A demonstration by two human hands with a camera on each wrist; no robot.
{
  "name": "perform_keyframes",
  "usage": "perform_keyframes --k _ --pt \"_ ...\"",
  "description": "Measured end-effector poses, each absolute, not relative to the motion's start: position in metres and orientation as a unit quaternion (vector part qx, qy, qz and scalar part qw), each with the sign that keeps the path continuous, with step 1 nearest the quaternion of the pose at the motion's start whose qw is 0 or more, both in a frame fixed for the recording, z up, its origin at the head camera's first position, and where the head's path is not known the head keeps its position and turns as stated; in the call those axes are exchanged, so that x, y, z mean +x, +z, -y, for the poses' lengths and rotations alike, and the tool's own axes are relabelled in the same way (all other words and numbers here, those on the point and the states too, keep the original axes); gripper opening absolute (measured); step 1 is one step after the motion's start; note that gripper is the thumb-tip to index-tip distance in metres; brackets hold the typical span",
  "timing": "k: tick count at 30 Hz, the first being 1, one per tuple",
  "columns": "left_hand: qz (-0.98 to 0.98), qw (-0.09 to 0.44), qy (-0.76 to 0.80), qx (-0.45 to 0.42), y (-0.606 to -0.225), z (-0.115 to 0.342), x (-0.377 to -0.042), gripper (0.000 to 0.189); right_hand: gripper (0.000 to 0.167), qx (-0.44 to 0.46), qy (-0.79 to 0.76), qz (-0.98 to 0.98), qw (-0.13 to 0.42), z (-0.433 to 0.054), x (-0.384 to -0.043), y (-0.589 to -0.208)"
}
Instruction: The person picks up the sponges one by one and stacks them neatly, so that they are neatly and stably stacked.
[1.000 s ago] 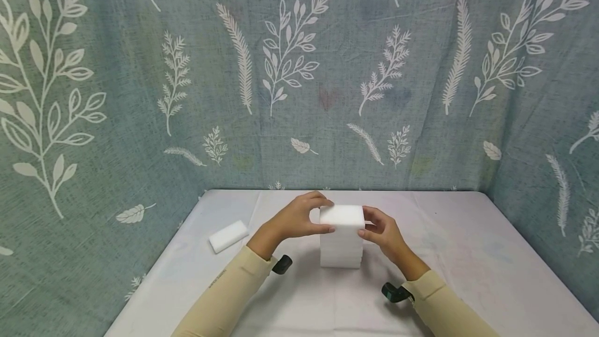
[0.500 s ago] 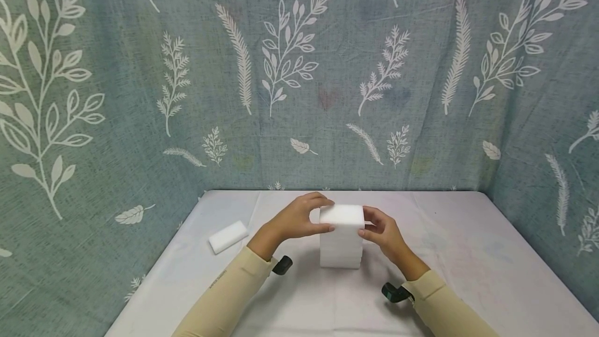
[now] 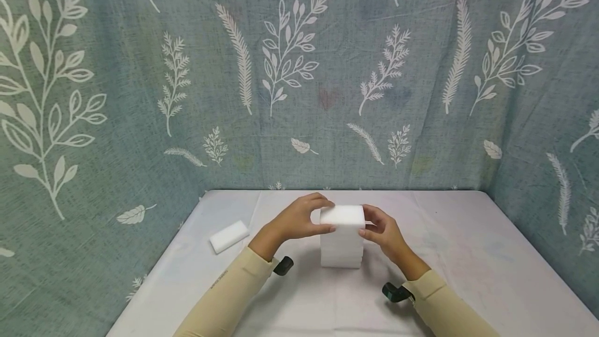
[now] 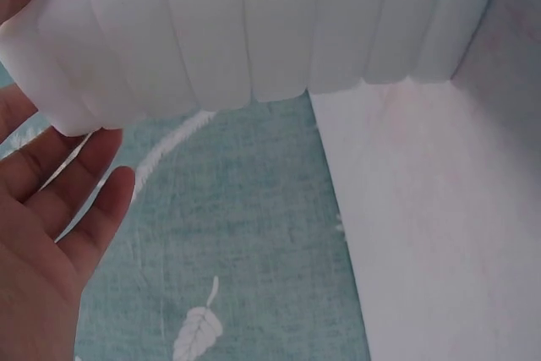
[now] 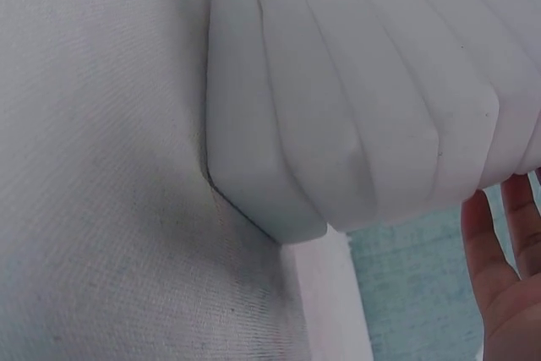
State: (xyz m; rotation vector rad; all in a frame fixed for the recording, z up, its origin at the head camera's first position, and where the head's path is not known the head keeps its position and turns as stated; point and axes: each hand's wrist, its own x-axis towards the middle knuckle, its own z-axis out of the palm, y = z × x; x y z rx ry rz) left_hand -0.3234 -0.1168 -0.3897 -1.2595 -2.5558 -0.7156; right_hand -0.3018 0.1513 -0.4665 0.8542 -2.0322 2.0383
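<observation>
A stack of several white sponges (image 3: 341, 250) stands upright on the table, its layers slightly uneven at the edges. My left hand (image 3: 299, 218) pinches the top sponge (image 3: 342, 214) at its left end, thumb on the near face and fingers behind. At the right end my right hand (image 3: 386, 233) holds the top of the stack in the same way. In the left wrist view, fingertips of the left hand (image 4: 51, 226) touch the sponge edges. The right wrist view has the lower layers of the stack (image 5: 338, 107) close up, with right fingers (image 5: 483, 243) at the upper layers.
One loose white sponge (image 3: 229, 236) lies flat on the table to the left, near the left forearm. A pale cloth covers the table (image 3: 468, 254). Blue-green curtain (image 3: 299, 77) with white leaf prints surrounds the back and sides. Dark wrist cameras (image 3: 396, 293) sit under both wrists.
</observation>
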Motion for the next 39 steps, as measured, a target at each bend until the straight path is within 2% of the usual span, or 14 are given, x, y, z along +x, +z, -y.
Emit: perform_keyframes --k 23,39 --pt "0.865 0.094 -0.272 -0.411 -0.393 0.117 -0.319 0.058 0.058 0.284 0.676 0.677 0.065 -0.15 -0.299 -0.461" --pt "0.861 0.115 -0.277 -0.41 -0.401 0.131 -0.318 0.062 0.054 0.282 0.681 0.672 0.072 -0.148 -0.299 -0.46"
